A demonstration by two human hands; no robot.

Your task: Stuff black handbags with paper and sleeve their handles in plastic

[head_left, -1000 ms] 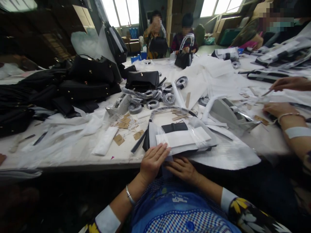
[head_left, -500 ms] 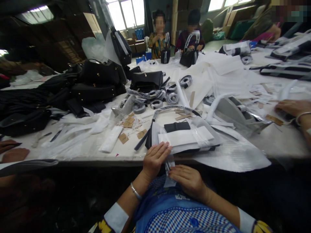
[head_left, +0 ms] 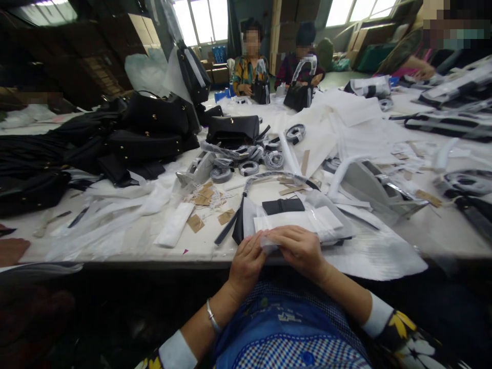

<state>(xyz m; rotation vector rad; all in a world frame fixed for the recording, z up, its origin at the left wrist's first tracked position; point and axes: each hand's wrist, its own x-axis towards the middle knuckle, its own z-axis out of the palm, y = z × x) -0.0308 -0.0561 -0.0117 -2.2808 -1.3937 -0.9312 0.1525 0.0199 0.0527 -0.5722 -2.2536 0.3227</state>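
A black handbag (head_left: 238,225) lies on the table right in front of me, with white translucent wrap around it and a film-covered handle (head_left: 274,177) arching behind. On top rest a white wrapped strip (head_left: 319,218) and a small flat black piece (head_left: 283,205). At the bag's near edge, my left hand (head_left: 246,261) pinches the translucent wrap (head_left: 271,246). My right hand (head_left: 302,251) meets it there, its bent fingers on the same wrap. Where the fingertips come together, the edge of the wrap is partly hidden.
Black handbags (head_left: 154,125) are heaped at the left. Coiled, film-wrapped straps (head_left: 249,168) and brown tags (head_left: 196,222) lie behind the bag. A grey form (head_left: 369,184) and a foam sheet (head_left: 384,256) are at the right. Two people (head_left: 251,66) sit across; another person's hand (head_left: 13,251) shows at left.
My right hand has risen from the hanging tail of wrap to the bag's near edge, bringing the tail up. My left hand has slid slightly down. The co-worker's hand at the right has left view.
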